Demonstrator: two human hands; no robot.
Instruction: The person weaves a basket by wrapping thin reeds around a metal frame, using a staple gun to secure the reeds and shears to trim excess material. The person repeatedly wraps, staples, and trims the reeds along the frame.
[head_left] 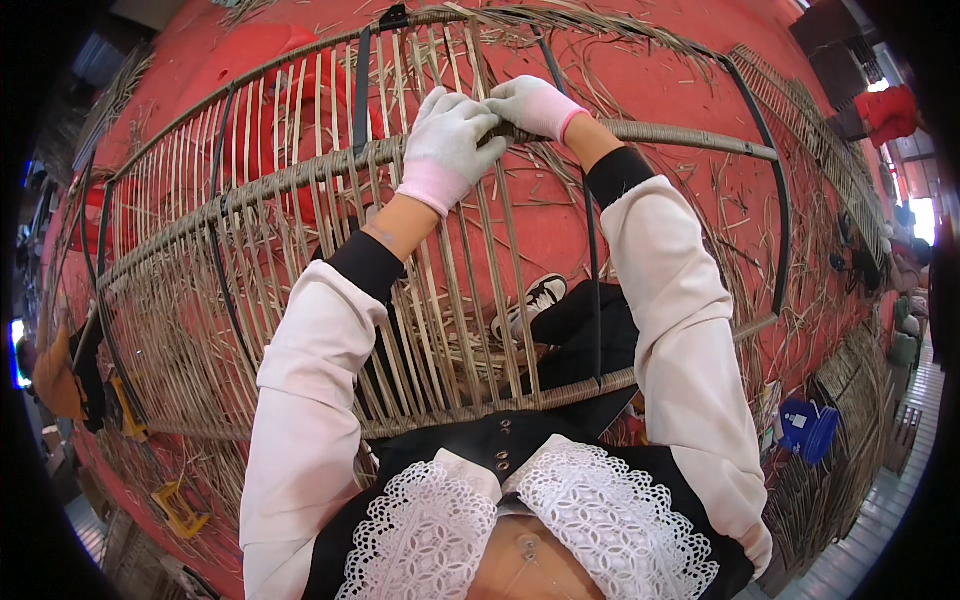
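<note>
A large black metal frame [780, 235] lies before me, with flat tan woven-cane strips [290, 230] running across its left part. A middle bar [690, 135] wound with the same cane crosses it. My left hand [447, 140], in a whitish glove with a pink cuff, rests on this bar, its thumb and fingers closing round a cane strip. Against it, my right hand [537, 105], gloved alike, has its fingers bent down and pinched on the strip at the bar. The gripped part is mostly hidden under the gloves.
Loose cane scraps [690, 220] litter the red floor [640, 265]. Another slatted panel [800, 130] lies at right, near a blue container [808, 430]. Yellow tools [180, 510] lie at lower left. A person in orange [60, 375] is at far left. My shoe [545, 300] shows beneath the frame.
</note>
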